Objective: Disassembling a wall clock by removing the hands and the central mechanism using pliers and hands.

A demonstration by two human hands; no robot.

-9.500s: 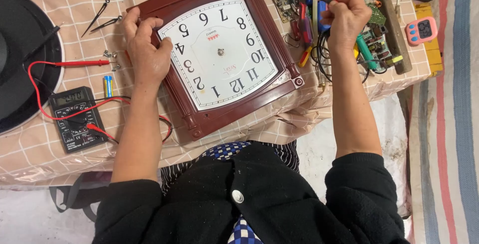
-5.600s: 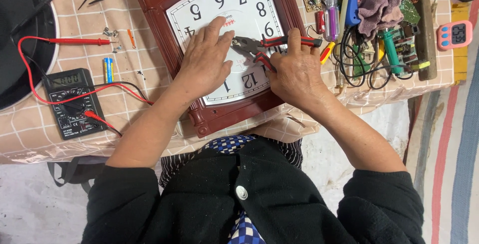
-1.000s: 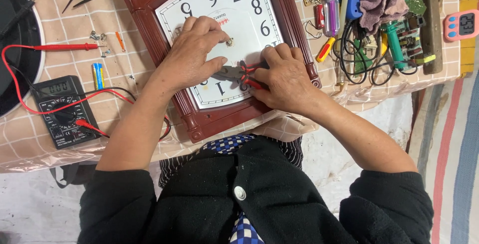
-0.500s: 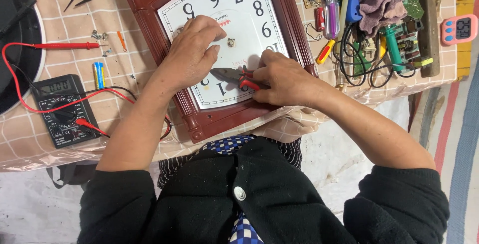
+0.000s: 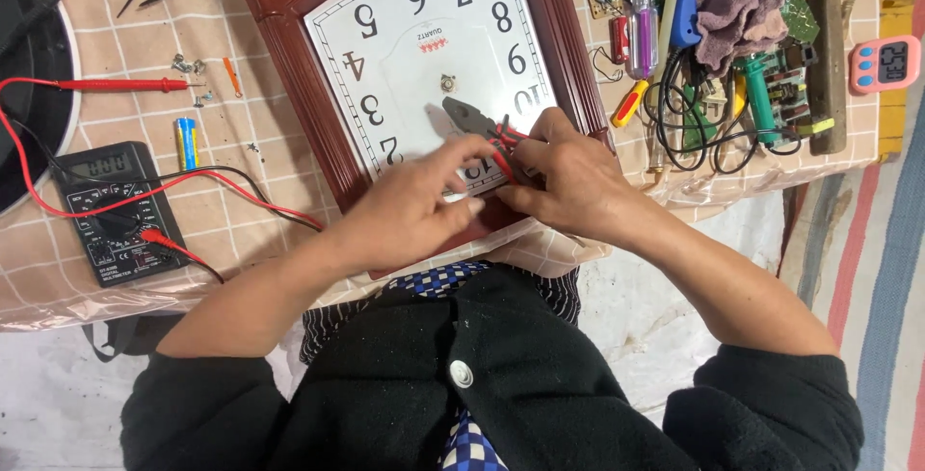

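— Where is the clock [image 5: 424,47] lying?

— Flat on the table [image 5: 260,192], face up, at the middle of the near edge. Its dark red frame hangs a little over that edge, toward the person's lap.

— And the hands?

— Both are on the lower part of the dial. The right hand [image 5: 568,182] is closed around the red handles of a pair of pliers [image 5: 477,124]. The grey nose of the pliers points up toward the small spindle [image 5: 448,83] in the middle of the dial, close to it; I cannot tell whether it touches.

— The left hand?

— The left hand [image 5: 414,211] lies just beside the right one, fingers bent, fingertips pressed at the pliers' handles and the dial. Whether it grips anything I cannot tell.

— What is on the left side of the table?

— A black meter [image 5: 116,211] near the near-left corner, with red leads [image 5: 96,86] looping from it. A small blue battery [image 5: 186,142] lies between the meter and the clock, with a few loose screws [image 5: 188,66] further back.

— And on the right?

— A heap of tools along the right edge: a purple-handled screwdriver [image 5: 643,33], a grey rag [image 5: 742,4], tangled black cables [image 5: 703,134], and a pink timer [image 5: 885,64] at the far right.
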